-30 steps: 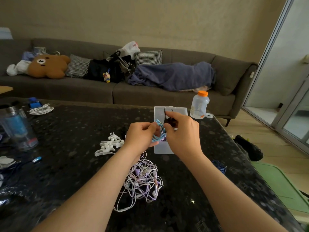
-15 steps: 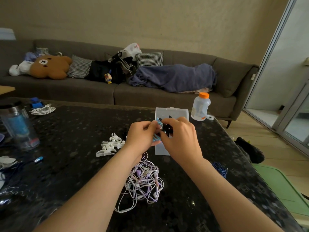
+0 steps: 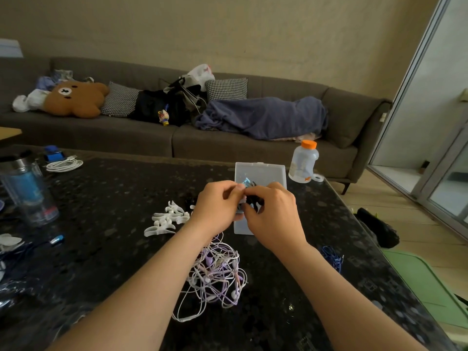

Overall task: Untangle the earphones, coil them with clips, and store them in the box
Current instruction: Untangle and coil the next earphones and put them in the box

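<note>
At the table's middle, I log as follows.

- Black speckled stone table (image 3: pixel 101 249): its right edge runs on a slant from the bottle towards me, and the far edge faces the grey fabric sofa (image 3: pixel 228 148). Bare stone shows between the white plastic clips (image 3: pixel 166 217) and the clear tumbler with a blue core (image 3: pixel 25 191).
- Left hand (image 3: pixel 215 209): fingers curled, pinching the light-blue earphone coil (image 3: pixel 246 182).
- Right hand (image 3: pixel 274 214): fingers curled, pinching a black clip (image 3: pixel 253 201) against that coil. Both hands are raised over the box.
- Clear rectangular plastic box (image 3: pixel 260 171): the far part shows and the hands hide the rest, so I cannot tell its contents.
- Tangled white and purple earphones (image 3: pixel 217 274): on the table between my forearms.
- Translucent orange-capped bottle (image 3: pixel 304 160): just beside the box, near the far right corner.
</note>
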{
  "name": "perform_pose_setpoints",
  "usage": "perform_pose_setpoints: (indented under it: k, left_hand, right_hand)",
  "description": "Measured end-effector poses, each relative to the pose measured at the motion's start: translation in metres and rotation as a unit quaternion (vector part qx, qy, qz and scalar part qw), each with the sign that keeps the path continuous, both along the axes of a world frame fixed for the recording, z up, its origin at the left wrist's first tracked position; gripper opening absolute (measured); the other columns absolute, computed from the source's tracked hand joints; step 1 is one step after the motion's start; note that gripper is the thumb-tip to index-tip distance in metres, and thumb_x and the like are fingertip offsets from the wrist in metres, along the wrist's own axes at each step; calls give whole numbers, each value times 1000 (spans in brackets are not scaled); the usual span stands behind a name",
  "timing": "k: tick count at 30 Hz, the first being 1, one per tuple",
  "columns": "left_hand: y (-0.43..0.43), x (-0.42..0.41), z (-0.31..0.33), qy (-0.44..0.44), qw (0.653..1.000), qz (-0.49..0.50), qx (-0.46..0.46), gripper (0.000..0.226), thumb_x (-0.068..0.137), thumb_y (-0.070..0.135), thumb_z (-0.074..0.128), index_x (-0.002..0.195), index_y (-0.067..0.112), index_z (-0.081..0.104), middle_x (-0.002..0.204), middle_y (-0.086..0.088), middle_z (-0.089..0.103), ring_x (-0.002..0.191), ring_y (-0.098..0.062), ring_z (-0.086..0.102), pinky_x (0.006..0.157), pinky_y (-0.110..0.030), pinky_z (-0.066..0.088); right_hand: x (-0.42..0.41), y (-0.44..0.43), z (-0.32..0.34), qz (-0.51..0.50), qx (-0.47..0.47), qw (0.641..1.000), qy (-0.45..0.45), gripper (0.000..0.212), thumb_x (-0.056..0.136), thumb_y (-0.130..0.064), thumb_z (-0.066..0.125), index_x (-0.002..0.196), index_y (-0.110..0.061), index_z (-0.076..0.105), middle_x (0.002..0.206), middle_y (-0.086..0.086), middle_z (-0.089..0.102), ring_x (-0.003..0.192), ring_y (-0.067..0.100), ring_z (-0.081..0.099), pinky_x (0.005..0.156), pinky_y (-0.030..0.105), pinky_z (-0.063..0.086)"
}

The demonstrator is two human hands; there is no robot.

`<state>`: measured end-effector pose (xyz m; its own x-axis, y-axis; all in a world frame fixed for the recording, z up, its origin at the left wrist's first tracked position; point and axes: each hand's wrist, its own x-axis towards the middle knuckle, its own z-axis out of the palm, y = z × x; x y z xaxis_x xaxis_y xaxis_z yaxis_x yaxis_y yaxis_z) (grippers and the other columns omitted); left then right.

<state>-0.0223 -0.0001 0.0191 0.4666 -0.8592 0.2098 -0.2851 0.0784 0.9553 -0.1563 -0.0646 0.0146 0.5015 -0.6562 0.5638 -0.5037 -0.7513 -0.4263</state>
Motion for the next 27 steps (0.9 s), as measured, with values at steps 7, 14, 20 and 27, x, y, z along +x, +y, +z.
perform_pose_setpoints:
  k: [7, 14, 20, 27]
  left_hand:
    - [-1, -2, 3, -73, 997, 39, 12, 22, 111, 27, 53, 108, 17, 72, 96, -1, 75, 88, -13, 76, 78, -40, 68]
    - [0, -2, 3, -98, 994, 14, 46, 25, 114, 29, 46, 116, 22, 70, 101, 1, 73, 87, -13, 74, 78, -36, 64]
    - [6, -6, 11, -56, 996, -44, 60, 19, 110, 31, 49, 115, 28, 68, 106, 1, 71, 99, -12, 69, 86, -33, 56]
    - [6, -7, 13, -25, 991, -99, 83, 21, 109, 35, 55, 129, 32, 63, 121, 5, 71, 115, -13, 66, 99, -37, 55]
  right_hand:
    - [0, 2, 2, 30, 22, 999, -19, 32, 100, -15, 62, 125, -31, 73, 103, -3, 64, 88, 7, 59, 75, 15, 48]
    - [2, 9, 9, 0, 111, 988, -107, 49, 89, -18, 83, 135, -24, 66, 88, -16, 69, 84, 4, 70, 86, 27, 61]
    - [-2, 5, 8, 1, 96, 990, -104, 42, 83, -24, 90, 122, -25, 73, 94, -18, 67, 91, 3, 66, 82, 15, 52]
    - [-6, 0, 7, 36, 77, 995, -58, 66, 85, -20, 87, 145, -27, 61, 133, -4, 66, 118, 13, 64, 101, 40, 58]
